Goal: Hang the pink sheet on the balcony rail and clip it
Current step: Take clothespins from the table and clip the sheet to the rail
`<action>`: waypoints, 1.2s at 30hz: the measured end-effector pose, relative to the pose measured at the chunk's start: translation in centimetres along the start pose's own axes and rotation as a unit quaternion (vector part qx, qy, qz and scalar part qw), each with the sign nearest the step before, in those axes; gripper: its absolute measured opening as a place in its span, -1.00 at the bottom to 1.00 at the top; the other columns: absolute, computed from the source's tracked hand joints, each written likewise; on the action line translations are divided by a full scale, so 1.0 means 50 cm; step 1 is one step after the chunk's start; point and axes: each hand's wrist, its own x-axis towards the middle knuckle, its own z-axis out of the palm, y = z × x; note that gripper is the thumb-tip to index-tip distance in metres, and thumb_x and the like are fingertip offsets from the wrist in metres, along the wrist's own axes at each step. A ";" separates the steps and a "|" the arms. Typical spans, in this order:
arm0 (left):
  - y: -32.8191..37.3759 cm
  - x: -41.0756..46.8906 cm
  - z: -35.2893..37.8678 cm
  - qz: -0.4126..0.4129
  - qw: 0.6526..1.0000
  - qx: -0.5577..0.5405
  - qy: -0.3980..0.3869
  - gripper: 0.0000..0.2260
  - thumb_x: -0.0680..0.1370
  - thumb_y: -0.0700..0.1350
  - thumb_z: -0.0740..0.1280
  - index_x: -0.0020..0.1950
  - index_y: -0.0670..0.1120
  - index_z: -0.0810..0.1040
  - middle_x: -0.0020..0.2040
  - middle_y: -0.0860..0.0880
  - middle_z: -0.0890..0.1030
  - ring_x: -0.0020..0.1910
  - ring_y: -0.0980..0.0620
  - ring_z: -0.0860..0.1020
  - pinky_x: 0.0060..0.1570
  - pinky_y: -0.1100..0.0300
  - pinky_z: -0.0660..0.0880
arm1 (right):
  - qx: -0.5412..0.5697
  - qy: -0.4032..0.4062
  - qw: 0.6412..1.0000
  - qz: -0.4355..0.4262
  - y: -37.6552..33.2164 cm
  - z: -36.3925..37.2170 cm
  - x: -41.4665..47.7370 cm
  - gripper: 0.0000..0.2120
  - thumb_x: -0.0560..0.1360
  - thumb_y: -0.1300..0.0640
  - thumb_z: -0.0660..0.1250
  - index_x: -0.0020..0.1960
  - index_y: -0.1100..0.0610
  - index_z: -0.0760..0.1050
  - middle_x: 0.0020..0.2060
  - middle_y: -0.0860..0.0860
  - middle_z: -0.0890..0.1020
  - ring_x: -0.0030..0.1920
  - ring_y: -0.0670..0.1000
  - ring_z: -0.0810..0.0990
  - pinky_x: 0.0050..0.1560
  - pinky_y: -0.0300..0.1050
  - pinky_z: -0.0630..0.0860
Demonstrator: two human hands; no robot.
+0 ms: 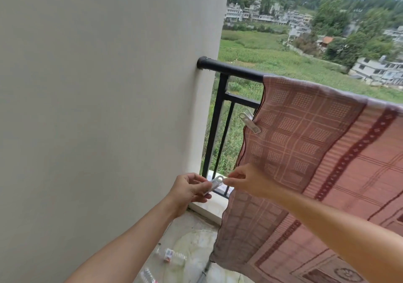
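Note:
The pink patterned sheet [316, 156] hangs draped over the black balcony rail [235, 68] and falls toward the floor on the right. One pale clip [250, 122] is fastened on the sheet's left edge, by a lower crossbar. Below it, my left hand [189, 192] holds a second pale clip [214, 184] by its body. My right hand [246, 180] pinches the ring end of that same clip, just in front of the sheet's left edge. Both forearms reach in from the bottom of the view.
A plain grey wall [98, 108] fills the left side, meeting the rail's end. A white ledge [209, 210] runs under the black bars [214, 130]. Plastic bottles [172, 256] lie on the floor below. Fields and houses lie beyond the balcony.

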 end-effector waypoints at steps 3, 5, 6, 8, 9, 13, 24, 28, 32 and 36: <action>-0.021 -0.013 0.021 -0.003 0.999 0.013 -0.031 -0.79 0.29 -0.23 0.52 -0.15 -0.27 0.61 -0.23 -0.18 0.65 -0.29 -0.16 0.64 -0.26 0.11 0.60 | 0.146 -0.035 0.984 0.092 0.041 0.028 -0.020 -0.61 0.45 -0.13 0.40 -0.03 0.21 0.64 -0.20 0.02 0.72 -0.23 -0.01 0.69 -0.35 -0.24 0.47; -0.044 -0.016 0.028 -0.006 0.997 0.014 -0.071 -0.86 0.35 -0.36 0.49 -0.13 -0.30 0.62 -0.20 -0.21 0.65 -0.21 -0.18 0.65 -0.14 0.05 0.61 | 0.212 -0.046 0.968 0.123 0.061 0.038 -0.038 -0.65 0.45 -0.13 0.42 -0.05 0.17 0.65 -0.16 0.02 0.73 -0.18 -0.02 0.70 -0.27 -0.21 0.50; -0.055 -0.016 0.031 -0.010 0.996 0.017 -0.085 -0.85 0.38 -0.42 0.46 -0.08 -0.35 0.60 -0.18 -0.23 0.65 -0.19 -0.17 0.65 -0.11 0.04 0.61 | 0.232 -0.045 0.963 0.128 0.070 0.043 -0.048 -0.69 0.44 -0.10 0.43 -0.07 0.16 0.65 -0.16 0.02 0.73 -0.19 -0.03 0.70 -0.27 -0.20 0.49; -0.078 -0.012 0.038 -0.028 0.995 0.013 -0.098 -0.80 0.40 -0.44 0.44 -0.01 -0.38 0.54 -0.16 -0.26 0.64 -0.20 -0.15 0.65 -0.12 0.04 0.61 | 0.254 -0.020 0.958 0.132 0.089 0.052 -0.064 -0.77 0.44 -0.03 0.45 -0.10 0.15 0.66 -0.17 0.04 0.72 -0.22 -0.05 0.68 -0.32 -0.23 0.47; -0.089 -0.007 0.040 -0.039 0.995 0.008 -0.096 -0.79 0.41 -0.41 0.45 0.00 -0.34 0.53 -0.16 -0.25 0.63 -0.20 -0.13 0.65 -0.14 0.05 0.61 | 0.259 0.006 0.957 0.133 0.098 0.055 -0.070 -0.77 0.45 0.00 0.45 -0.10 0.18 0.66 -0.19 0.07 0.71 -0.24 -0.06 0.66 -0.35 -0.26 0.45; -0.134 0.044 0.052 -0.090 0.986 0.126 -0.065 -0.73 0.45 -0.23 0.49 0.10 -0.19 0.54 0.01 -0.16 0.61 -0.09 -0.04 0.62 -0.15 0.13 0.57 | 0.270 0.120 0.946 0.132 0.139 0.040 -0.095 -0.78 0.49 0.11 0.42 -0.17 0.29 0.64 -0.28 0.11 0.65 -0.37 -0.10 0.60 -0.46 -0.35 0.41; -0.181 0.250 0.120 -0.102 0.966 0.176 -0.158 -0.72 0.51 -0.31 0.36 0.20 -0.11 0.61 0.16 -0.07 0.62 0.02 0.00 0.53 -0.16 0.25 0.46 | 0.151 0.103 0.969 0.164 0.260 0.005 -0.185 -0.65 0.40 0.03 0.48 -0.27 0.33 0.54 -0.39 0.15 0.63 -0.35 0.05 0.59 -0.36 -0.22 0.43; -0.190 0.278 0.077 -0.097 0.969 0.177 -0.140 -0.92 0.51 -0.18 0.42 -0.02 -0.14 0.64 -0.05 -0.04 0.66 -0.02 0.04 0.58 0.04 0.07 0.45 | 0.126 0.095 0.969 0.190 0.276 0.017 -0.187 -0.76 0.43 0.10 0.47 -0.30 0.23 0.58 -0.41 0.10 0.62 -0.24 0.19 0.65 -0.31 -0.05 0.43; -0.188 0.272 0.064 -0.043 0.981 0.149 -0.119 -0.93 0.53 -0.18 0.41 -0.16 -0.11 0.63 -0.15 -0.06 0.65 -0.16 0.05 0.57 -0.10 0.14 0.49 | 0.125 0.083 0.971 0.184 0.251 0.022 -0.163 -0.61 0.35 -0.12 0.47 -0.27 0.24 0.58 -0.37 0.17 0.61 -0.31 0.28 0.54 -0.34 -0.07 0.41; -0.213 0.246 0.059 -0.021 0.997 0.053 -0.054 -0.91 0.55 -0.21 0.38 -0.15 -0.18 0.60 -0.22 -0.07 0.65 -0.22 0.00 0.60 -0.17 0.10 0.59 | 0.097 0.113 0.980 0.133 0.198 0.002 -0.138 -0.69 0.30 -0.02 0.54 -0.28 0.23 0.60 -0.43 0.04 0.58 -0.40 0.03 0.51 -0.38 -0.18 0.44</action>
